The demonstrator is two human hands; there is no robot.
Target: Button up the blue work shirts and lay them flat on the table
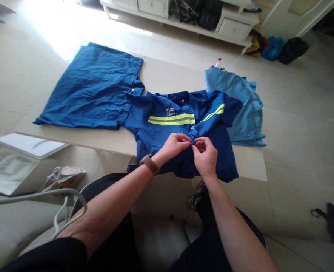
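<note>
A dark blue work shirt (167, 132) with yellow-green reflective stripes lies front up on a low table (167, 75), its lower part hanging over the near edge. My left hand (176, 146), with a brown-strapped watch on the wrist, pinches the shirt's front placket. Close against it, my right hand (205, 154) pinches the same placket from the other side. A pale button (192, 127) shows just above my fingertips. The cloth between my fingers is bunched, and whether a button is in it is hidden.
Another dark blue garment (90, 87) lies at the table's left, and light blue clothing (240, 102) at its right. A white cabinet (152, 7) stands beyond. A white box (19, 162), a plastic bag (63, 177) and a pale hanger (70, 192) are at the left.
</note>
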